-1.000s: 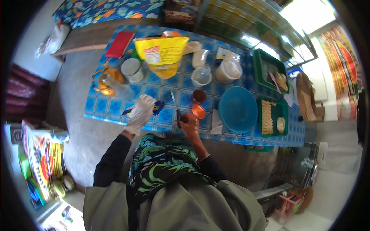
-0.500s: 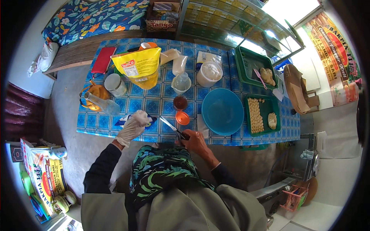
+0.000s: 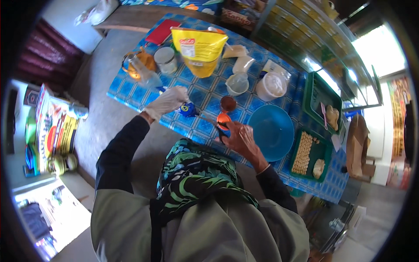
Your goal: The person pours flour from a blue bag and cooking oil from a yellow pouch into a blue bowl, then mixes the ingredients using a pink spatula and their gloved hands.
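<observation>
- At the near edge of a bench (image 3: 323, 187) spread with blue checked cloth, a person's gloved left hand (image 3: 169, 101) bunches its fingers over a small blue packet (image 3: 187, 109), the grip narrow and closed on it.
- The packet sits at the left part of the bench, its printed end showing just beside the fingertips.
- The right hand (image 3: 241, 137) holds scissors (image 3: 220, 129) by their dark handles, its grip closed around them; the blades point left toward the packet, and whether they touch it cannot be told.
- Just beyond the scissors lie an orange lid (image 3: 224, 118) and a reddish-brown cup (image 3: 228, 103), close together.
- A clear bottle (image 3: 146, 75) leans near the left hand, with a white-lidded jar (image 3: 166, 60) and a large yellow pouch (image 3: 200, 50) farther back.
- A blue basin (image 3: 271, 133) stands right of the right hand; beyond it, a green tray (image 3: 320, 148) holds rows of small dough balls (image 3: 302, 153).
</observation>
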Demonstrator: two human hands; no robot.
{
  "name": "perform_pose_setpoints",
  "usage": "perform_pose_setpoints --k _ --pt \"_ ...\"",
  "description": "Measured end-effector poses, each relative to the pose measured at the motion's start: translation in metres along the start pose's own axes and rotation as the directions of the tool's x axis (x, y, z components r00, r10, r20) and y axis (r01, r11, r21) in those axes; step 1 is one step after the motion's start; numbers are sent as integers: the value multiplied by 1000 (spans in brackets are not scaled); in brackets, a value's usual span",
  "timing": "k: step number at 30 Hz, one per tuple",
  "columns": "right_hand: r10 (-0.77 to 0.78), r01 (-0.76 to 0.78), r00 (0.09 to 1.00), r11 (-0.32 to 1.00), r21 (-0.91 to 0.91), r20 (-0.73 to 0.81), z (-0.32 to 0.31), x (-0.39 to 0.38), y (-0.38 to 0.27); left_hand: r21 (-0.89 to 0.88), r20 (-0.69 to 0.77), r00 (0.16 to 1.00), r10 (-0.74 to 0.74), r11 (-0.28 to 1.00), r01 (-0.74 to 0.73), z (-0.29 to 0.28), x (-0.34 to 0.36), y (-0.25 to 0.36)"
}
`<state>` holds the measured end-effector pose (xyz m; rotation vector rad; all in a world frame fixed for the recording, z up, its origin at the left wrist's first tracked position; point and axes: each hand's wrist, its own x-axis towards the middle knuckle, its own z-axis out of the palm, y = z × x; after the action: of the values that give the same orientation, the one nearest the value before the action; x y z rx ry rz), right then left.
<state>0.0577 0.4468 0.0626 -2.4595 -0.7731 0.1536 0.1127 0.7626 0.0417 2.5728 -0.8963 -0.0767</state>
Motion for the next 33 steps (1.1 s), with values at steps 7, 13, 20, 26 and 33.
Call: perform_pose_setpoints --k 7,13,20,26,33 --pt "-120 159 976 962 -223 179 -19 30 -4 137 -82 994 -68 987 79 31 -53 31" --pt "-227 276 950 931 -239 213 12 41 -15 215 -239 956 -169 951 222 49 -69 39" --pt "-277 323 939 913 -250 202 39 59 -20 61 -240 966 -95 992 113 27 -42 23" --pt "-239 254 965 954 -160 106 55 57 -22 -77 1 1000 -4 997 4 14 -14 7" --pt "-138 138 990 985 -102 10 70 43 -21 -119 168 981 101 990 -82 15 13 -21"
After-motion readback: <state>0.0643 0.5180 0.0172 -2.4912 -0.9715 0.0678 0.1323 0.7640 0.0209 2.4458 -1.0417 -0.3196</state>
